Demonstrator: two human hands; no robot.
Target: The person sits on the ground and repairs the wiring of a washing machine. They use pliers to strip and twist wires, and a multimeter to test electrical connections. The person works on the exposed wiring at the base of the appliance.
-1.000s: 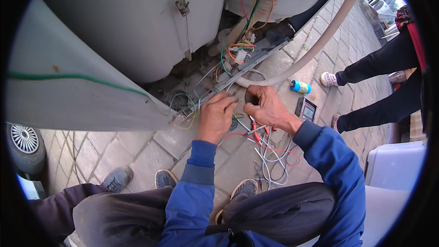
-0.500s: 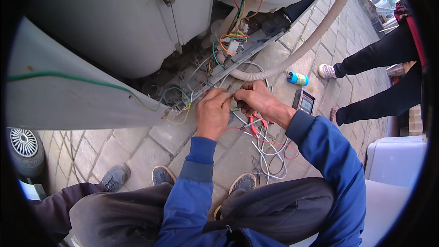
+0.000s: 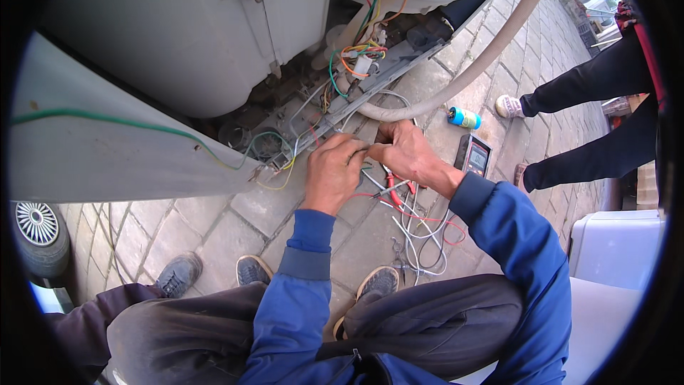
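In front of the opened machine's metal base rail (image 3: 377,89), my left hand (image 3: 333,175) and my right hand (image 3: 407,153) meet with their fingertips pinched together. Whatever they pinch is tiny and mostly covered by the fingers. Thin white wires (image 3: 347,122) run from the machine down to just behind the hands. Below my right hand, red-handled pliers (image 3: 393,191) lie on the paving. Loose white and red wires (image 3: 410,232) are tangled beside them. A digital multimeter (image 3: 476,157) rests to the right of my right wrist.
Beyond the multimeter lies a blue cylinder (image 3: 464,117). A ribbed grey hose (image 3: 491,53) curves out of the machine, near a coloured wire bundle (image 3: 363,60). One person's legs (image 3: 584,82) stand at right; another person's shoe (image 3: 180,275) is at left. A wheel (image 3: 39,232) sits far left.
Both hands stay pinched together at nearly the same spot, with small finger shifts. The pliers' red handles show a little more below my right hand.
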